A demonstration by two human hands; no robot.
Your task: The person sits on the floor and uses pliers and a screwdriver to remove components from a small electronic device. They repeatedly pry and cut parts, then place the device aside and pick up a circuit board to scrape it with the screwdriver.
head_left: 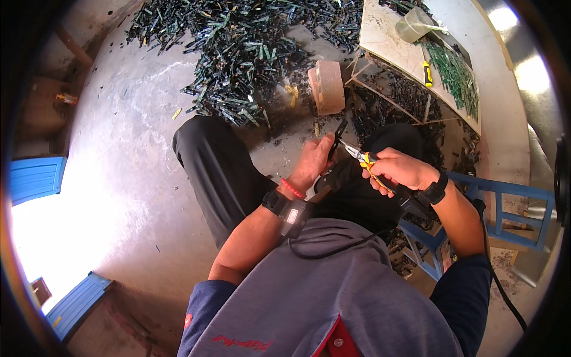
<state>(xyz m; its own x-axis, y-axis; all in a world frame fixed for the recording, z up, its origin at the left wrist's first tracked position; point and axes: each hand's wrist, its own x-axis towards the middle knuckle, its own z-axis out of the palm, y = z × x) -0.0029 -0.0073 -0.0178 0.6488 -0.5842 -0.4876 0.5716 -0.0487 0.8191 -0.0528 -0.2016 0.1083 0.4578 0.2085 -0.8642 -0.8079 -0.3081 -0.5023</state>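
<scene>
My left hand (316,158) is closed on a thin dark strip (339,132), which sticks up past the fingertips over my lap. From the right, my right hand (401,169) grips a pair of pliers (368,164) with yellow and black handles. The pliers' metal jaws point left and meet or nearly meet the strip; whether they bite on it I cannot tell. Both hands are close together, above my dark trousers.
A big heap of dark and green strips (238,65) covers the floor ahead. Beside it stands a brick-like block (327,87). At the right, a low table (386,35) bears green strips (455,77), a clear plastic jug (411,27) and a yellow screwdriver (427,74). A blue stool frame (514,189) is near my right arm.
</scene>
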